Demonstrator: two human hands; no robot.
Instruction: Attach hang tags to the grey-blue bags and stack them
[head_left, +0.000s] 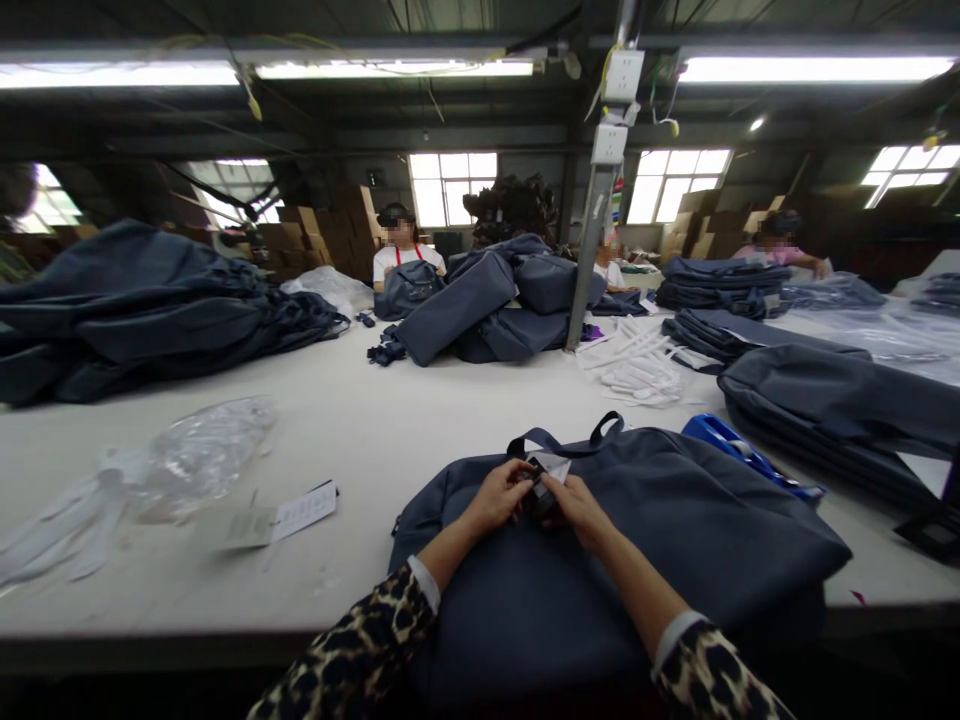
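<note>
A dark blue bag [675,510] lies flat on the table in front of me, its carry handle [609,430] standing up at the far edge. Above the bag's upper part, my left hand [498,498] pinches a small dark piece [538,492] whose kind I cannot make out. My right hand [577,508] closes on the same piece from the other side, its thumb by a white paper tag [555,466]. Fingers partly hide both small things. Left of the bag, printed hang tags [306,508] rest on the table.
A blue tape dispenser [724,440] sits behind the bag. Folded bags [832,400] are stacked at right, with bag piles [142,300] at left and centre. Clear plastic [214,450] and white strips [637,365] lie about. A metal post [591,250] rises mid-table; co-workers [409,250] are opposite.
</note>
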